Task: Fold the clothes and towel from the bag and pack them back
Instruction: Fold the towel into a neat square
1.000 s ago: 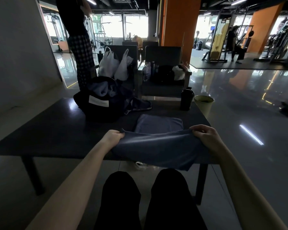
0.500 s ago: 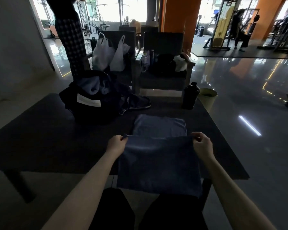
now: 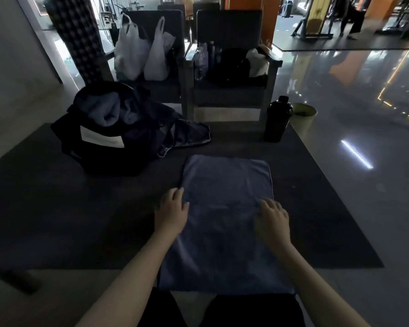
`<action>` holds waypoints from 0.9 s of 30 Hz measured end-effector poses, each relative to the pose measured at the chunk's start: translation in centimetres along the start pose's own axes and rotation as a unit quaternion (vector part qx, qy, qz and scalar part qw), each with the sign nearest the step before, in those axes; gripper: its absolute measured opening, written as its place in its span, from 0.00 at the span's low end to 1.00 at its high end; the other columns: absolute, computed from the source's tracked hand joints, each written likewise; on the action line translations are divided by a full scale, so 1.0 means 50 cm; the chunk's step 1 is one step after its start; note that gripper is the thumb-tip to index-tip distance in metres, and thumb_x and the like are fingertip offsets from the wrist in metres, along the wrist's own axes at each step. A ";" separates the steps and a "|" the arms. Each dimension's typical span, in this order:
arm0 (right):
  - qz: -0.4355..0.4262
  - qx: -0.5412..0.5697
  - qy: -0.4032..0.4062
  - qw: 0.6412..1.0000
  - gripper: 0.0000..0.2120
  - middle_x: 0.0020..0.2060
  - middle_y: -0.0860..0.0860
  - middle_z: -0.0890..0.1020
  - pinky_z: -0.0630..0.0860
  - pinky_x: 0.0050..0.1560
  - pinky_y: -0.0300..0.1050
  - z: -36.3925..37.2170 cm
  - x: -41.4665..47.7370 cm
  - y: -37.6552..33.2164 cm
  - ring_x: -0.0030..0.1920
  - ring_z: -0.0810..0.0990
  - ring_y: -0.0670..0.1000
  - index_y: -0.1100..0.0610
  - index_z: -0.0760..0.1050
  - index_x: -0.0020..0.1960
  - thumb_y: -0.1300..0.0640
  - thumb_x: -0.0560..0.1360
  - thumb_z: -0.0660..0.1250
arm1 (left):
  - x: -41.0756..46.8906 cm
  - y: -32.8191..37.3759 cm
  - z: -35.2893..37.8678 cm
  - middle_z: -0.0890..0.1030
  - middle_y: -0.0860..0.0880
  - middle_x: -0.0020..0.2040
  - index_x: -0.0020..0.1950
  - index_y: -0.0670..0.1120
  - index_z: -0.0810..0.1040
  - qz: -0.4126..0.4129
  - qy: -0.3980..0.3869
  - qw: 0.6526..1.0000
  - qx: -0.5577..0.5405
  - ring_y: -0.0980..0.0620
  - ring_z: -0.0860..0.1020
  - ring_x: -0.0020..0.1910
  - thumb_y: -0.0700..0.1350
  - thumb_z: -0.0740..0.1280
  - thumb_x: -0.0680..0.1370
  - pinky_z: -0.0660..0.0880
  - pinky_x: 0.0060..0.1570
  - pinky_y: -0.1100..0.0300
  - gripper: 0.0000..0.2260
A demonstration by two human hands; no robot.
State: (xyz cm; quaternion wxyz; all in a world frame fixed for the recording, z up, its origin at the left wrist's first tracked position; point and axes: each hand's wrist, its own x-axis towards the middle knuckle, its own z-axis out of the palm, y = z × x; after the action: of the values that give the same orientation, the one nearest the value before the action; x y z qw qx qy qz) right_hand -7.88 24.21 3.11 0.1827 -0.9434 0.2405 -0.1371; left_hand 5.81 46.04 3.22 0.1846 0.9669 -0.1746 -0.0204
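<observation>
Atop table (image 3: 57, 220), bag (image 3: 109, 142) holds bunched clothes (image 3: 104, 109).

The left hand (image 3: 172, 212) and the right hand (image 3: 273, 220) each cover a bit of the towel (image 3: 224, 180). The white label (image 3: 101, 138) on the bag (image 3: 109, 161) is too blurry to read. The clothes (image 3: 104, 109) stuffed inside hide each other. Someone's checked trousers (image 3: 78, 38) are cut off at the top edge.

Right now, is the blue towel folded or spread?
Spread: the towel lies flat as one long sheet, near end overhanging the table.
</observation>
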 end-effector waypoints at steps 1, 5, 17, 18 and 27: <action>-0.010 -0.021 -0.037 0.999 0.20 0.71 0.51 0.68 0.59 0.69 0.55 0.012 -0.010 0.000 0.70 0.64 0.55 0.54 0.69 0.68 0.52 0.78 0.58 | 0.001 0.001 0.015 0.56 0.49 0.77 0.76 0.49 0.58 0.032 -0.032 0.998 0.036 0.48 0.56 0.75 0.54 0.54 0.82 0.56 0.71 0.48 0.24; 0.004 -0.087 -0.111 0.990 0.26 0.77 0.46 0.48 0.41 0.75 0.54 0.042 -0.021 0.025 0.76 0.43 0.48 0.48 0.51 0.77 0.43 0.81 0.47 | -0.003 -0.007 0.060 0.45 0.53 0.79 0.78 0.52 0.48 0.046 -0.105 0.987 0.113 0.50 0.43 0.77 0.65 0.34 0.74 0.44 0.73 0.47 0.35; -0.010 -0.105 -0.106 0.989 0.27 0.77 0.46 0.46 0.40 0.75 0.53 0.054 0.108 0.046 0.76 0.42 0.48 0.48 0.46 0.77 0.42 0.81 0.45 | 0.081 0.028 0.077 0.44 0.51 0.79 0.78 0.50 0.46 0.027 -0.070 0.991 0.114 0.49 0.41 0.77 0.59 0.43 0.82 0.40 0.74 0.46 0.27; -0.011 -0.104 -0.102 0.989 0.27 0.77 0.46 0.46 0.40 0.75 0.53 0.057 0.120 0.047 0.76 0.42 0.48 0.48 0.46 0.77 0.41 0.81 0.45 | 0.092 0.030 0.079 0.44 0.50 0.79 0.78 0.50 0.46 0.026 -0.068 0.991 0.116 0.49 0.41 0.77 0.59 0.43 0.82 0.41 0.74 0.46 0.27; -0.049 -0.124 0.025 0.991 0.19 0.68 0.54 0.72 0.58 0.71 0.62 0.069 0.148 0.018 0.69 0.68 0.56 0.55 0.75 0.63 0.50 0.77 0.57 | 0.143 0.045 0.084 0.44 0.48 0.79 0.78 0.49 0.45 0.018 -0.081 0.986 0.143 0.47 0.42 0.77 0.59 0.43 0.82 0.39 0.73 0.44 0.28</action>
State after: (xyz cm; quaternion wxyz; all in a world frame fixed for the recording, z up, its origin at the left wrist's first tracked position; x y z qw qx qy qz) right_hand -0.79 20.73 0.91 0.0513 -0.9658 0.2136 -0.1381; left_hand 11.36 40.15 0.28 0.0301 0.9753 -0.2074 -0.0698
